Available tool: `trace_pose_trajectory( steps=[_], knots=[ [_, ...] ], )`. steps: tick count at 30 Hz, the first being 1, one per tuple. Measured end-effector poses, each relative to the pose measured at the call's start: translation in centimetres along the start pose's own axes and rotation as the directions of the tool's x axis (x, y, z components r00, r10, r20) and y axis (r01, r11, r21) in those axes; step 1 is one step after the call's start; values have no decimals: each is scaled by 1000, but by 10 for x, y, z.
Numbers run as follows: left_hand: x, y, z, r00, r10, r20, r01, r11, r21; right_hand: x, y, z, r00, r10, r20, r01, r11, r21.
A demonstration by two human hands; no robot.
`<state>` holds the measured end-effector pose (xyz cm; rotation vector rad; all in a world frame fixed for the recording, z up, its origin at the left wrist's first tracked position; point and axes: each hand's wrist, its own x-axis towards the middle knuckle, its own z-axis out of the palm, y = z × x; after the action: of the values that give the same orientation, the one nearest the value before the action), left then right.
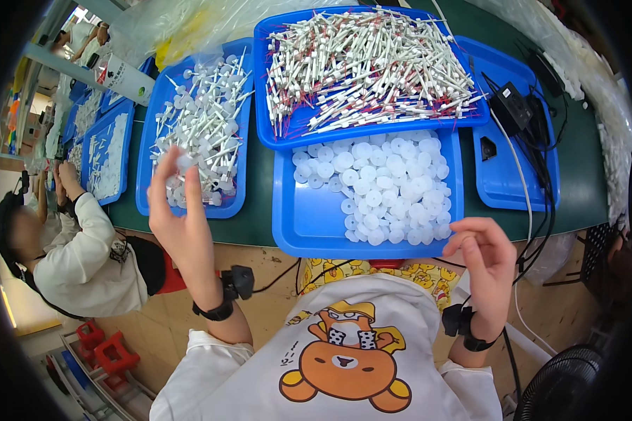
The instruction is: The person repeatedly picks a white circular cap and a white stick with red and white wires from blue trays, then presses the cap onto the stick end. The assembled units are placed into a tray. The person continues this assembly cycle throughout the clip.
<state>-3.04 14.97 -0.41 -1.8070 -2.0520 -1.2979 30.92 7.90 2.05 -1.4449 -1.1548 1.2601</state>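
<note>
My left hand [182, 217] is raised over the near part of the left blue tray [145, 189]. Its thumb and index finger are bent around a translucent white disc [185, 161] at their tips, slightly blurred. That tray holds a heap of white sticks with discs on them [207, 126]. At the right front corner of the middle blue tray [309, 242], my right hand [488, 256] has its fingers curled in toward the thumb. What they hold, if anything, does not show. Loose translucent discs [393, 189] fill much of the middle tray.
Behind the discs, another blue tray [263, 123] is piled with white sticks with red wires [365, 70]. A blue tray at right [512, 189] carries a black adapter [511, 107] and cables. A white cup [128, 81] lies tilted at left. A person [77, 245] sits farther left.
</note>
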Motion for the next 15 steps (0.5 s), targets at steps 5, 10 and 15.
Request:
trace_pose_trajectory(
  steps=[5, 10, 15],
  knots=[
    [-5, 28, 4, 943, 284, 173, -311, 937, 156, 27, -17, -13, 969, -217, -120, 168, 929, -329],
    [-56, 59, 40, 751, 429, 502, -334, 902, -272, 90, -44, -13, 889, -457, 15, 358, 673, -647],
    [-73, 73, 56, 783, 321, 533, -209, 942, -262, 171, -41, -10, 819, -533, 210, 477, 432, -765]
  ],
)
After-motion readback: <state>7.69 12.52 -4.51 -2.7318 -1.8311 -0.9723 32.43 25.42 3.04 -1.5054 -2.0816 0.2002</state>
